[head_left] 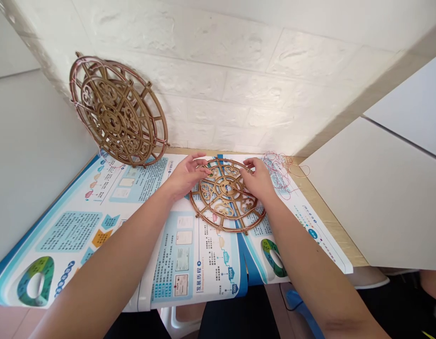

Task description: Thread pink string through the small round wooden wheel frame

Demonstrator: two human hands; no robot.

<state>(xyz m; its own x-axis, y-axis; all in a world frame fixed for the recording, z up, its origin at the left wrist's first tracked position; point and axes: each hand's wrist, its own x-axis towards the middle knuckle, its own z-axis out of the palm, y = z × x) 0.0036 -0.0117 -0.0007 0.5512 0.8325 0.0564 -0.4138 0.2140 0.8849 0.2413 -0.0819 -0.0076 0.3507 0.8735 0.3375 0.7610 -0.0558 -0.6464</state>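
A round openwork bronze-coloured frame (223,222) lies on the printed sheet in front of me, with spokes, scroll patterns and a hub. Reddish wire runs along its rings. At its upper left edge is my left hand (186,176), thumb and fingers curled around the rim. My right hand (258,181) grips the upper right rim, thumb on the inner side. Whether either hand also pinches the thin wire is too small to tell. Just beyond my right hand sits a loose tangle of red and white wire (278,169).
Several similar round frames (114,120) lean against the white brick-patterned wall (211,94) at the back left. Printed poster sheets (133,226) cover the table. White panels (380,197) enclose both sides. Below the front edge are a white stool (181,322) and a blue object (302,310).
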